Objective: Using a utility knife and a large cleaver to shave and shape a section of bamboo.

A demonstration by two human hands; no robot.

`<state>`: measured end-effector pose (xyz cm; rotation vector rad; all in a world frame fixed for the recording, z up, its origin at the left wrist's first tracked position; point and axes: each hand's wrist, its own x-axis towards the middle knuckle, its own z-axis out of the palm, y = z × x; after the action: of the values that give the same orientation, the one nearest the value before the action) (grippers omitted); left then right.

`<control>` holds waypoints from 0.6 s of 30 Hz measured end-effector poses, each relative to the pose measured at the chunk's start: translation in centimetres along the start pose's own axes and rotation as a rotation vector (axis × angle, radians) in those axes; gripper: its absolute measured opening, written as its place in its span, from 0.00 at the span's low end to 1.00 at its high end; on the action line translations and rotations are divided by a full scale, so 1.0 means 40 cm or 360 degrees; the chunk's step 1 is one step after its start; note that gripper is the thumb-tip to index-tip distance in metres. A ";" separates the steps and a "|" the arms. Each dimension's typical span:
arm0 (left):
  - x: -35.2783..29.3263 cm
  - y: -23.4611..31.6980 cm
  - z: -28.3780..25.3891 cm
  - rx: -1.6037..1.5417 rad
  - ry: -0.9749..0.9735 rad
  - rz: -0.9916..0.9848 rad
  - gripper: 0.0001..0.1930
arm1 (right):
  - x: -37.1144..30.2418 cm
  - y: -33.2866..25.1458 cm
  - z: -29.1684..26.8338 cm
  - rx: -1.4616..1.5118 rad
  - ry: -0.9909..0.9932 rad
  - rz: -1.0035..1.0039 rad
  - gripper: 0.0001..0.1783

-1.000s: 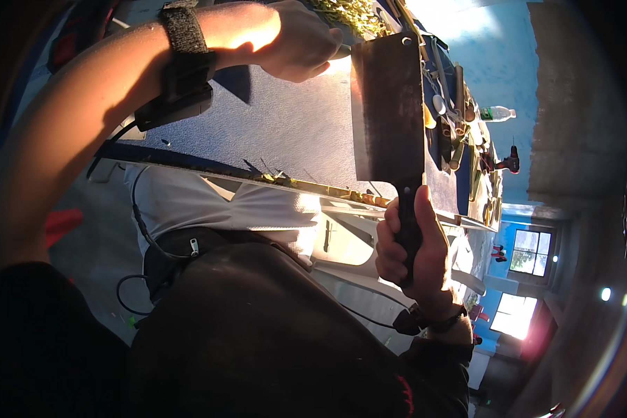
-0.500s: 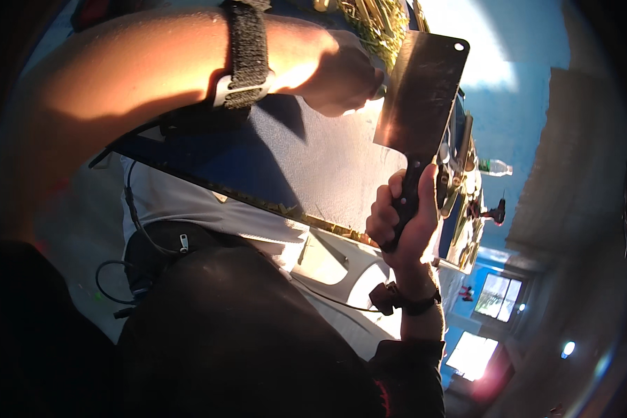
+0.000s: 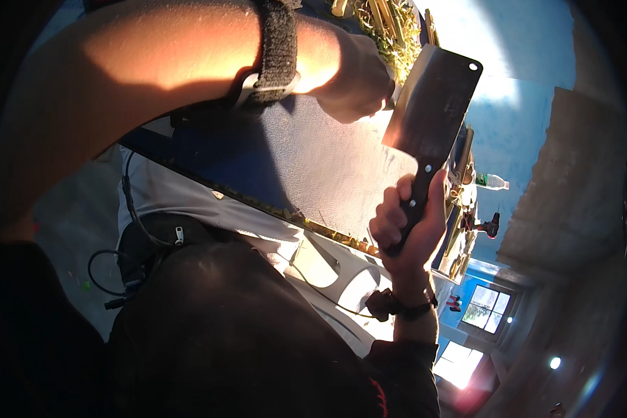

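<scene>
My right hand (image 3: 414,226) is wrapped round the black riveted handle of a cleaver (image 3: 435,104). Its broad dark blade stands raised, with a small hole at the far top corner. Just left of the blade, my left hand (image 3: 355,83) is closed over a blue cloth-like surface (image 3: 313,153). Whatever its fingers pinch is hidden or too small to make out, close beside the blade. A dark strap (image 3: 279,52) crosses my left wrist. Beyond the left hand lies a heap of green and yellow plant strips (image 3: 393,35).
The table edge (image 3: 306,221) is littered with plant scraps. On the right are a clear plastic bottle (image 3: 492,182) and a dark power drill (image 3: 490,224). A white plastic chair (image 3: 317,261) sits below the table edge. A cable (image 3: 327,299) runs to my right wrist.
The whole view has shifted slightly. Both hands and the cleaver sit a little further right and lower in the picture. Each hand keeps its closed grip.
</scene>
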<state>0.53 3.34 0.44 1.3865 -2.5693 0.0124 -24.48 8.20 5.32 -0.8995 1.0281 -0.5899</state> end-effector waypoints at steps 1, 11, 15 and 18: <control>-0.005 0.000 -0.008 -0.0144 0.0089 -0.0009 0.08 | -0.026 0.016 0.000 -0.0014 0.0026 0.0022 0.34; -0.001 0.022 -0.030 0.0093 -0.0103 -0.0126 0.18 | -0.220 0.062 0.037 -0.0089 0.0202 0.0160 0.34; 0.008 -0.005 -0.001 0.0022 -0.0074 -0.0099 0.18 | -0.215 0.064 0.041 -0.0195 0.0238 0.0178 0.34; -0.005 -0.012 0.033 -0.0022 0.0153 -0.0146 0.17 | -0.176 0.059 0.031 -0.0183 0.0207 0.0089 0.34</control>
<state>0.78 3.09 -0.93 1.4602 -2.4220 0.0454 -26.28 15.33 6.90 -0.9393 1.2106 -0.5521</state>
